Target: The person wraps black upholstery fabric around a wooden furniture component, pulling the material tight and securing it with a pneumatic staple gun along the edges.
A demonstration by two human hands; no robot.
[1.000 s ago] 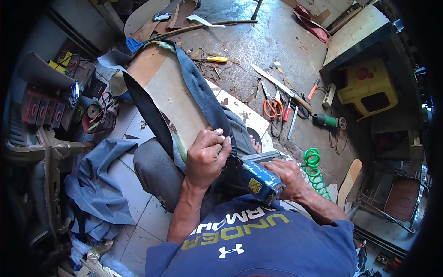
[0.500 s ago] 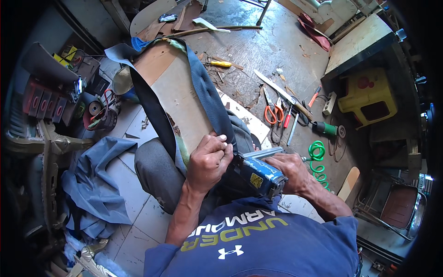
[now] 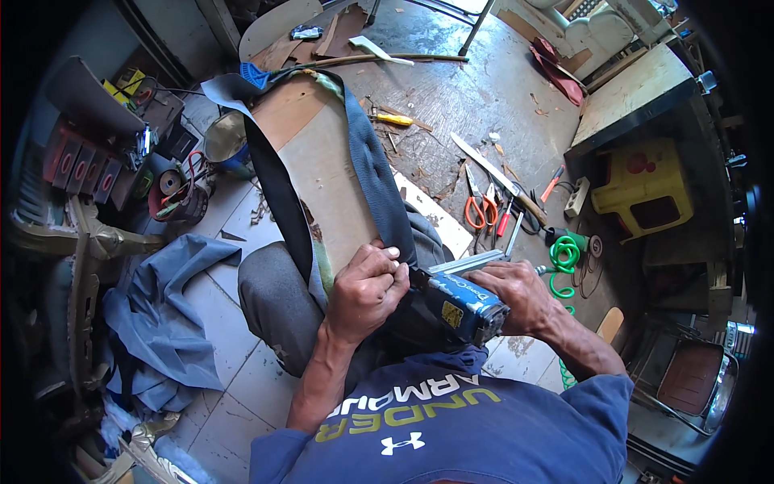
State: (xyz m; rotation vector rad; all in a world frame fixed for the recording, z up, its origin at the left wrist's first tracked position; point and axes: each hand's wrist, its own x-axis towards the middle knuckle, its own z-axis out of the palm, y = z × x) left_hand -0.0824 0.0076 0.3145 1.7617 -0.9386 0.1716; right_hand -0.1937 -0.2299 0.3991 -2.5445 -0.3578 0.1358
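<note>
Across my lap lies a plywood panel (image 3: 329, 173), its edges wrapped in dark upholstery material (image 3: 377, 169) with green foam showing in places. My left hand (image 3: 367, 278) is closed, pinching the material's folded edge at the panel's near right end. My right hand (image 3: 516, 294) is wrapped round the grip of a blue pneumatic staple gun (image 3: 461, 305). The gun's nose sits right beside my left fingers at the material; whether it touches is hidden. A green coiled air hose (image 3: 566, 256) hangs by my right hand.
On the floor ahead lie orange-handled scissors (image 3: 481, 211), a long knife (image 3: 492, 168), a yellow-handled screwdriver (image 3: 393, 118) and a green angle grinder (image 3: 568, 238). Grey-blue cloth (image 3: 165, 310) is heaped at left. A wooden bench (image 3: 633, 97) and yellow case (image 3: 649, 185) stand at right.
The view has shifted slightly. My right hand and the staple gun sit a little farther right and lower; my left hand keeps its pinch on the material.
</note>
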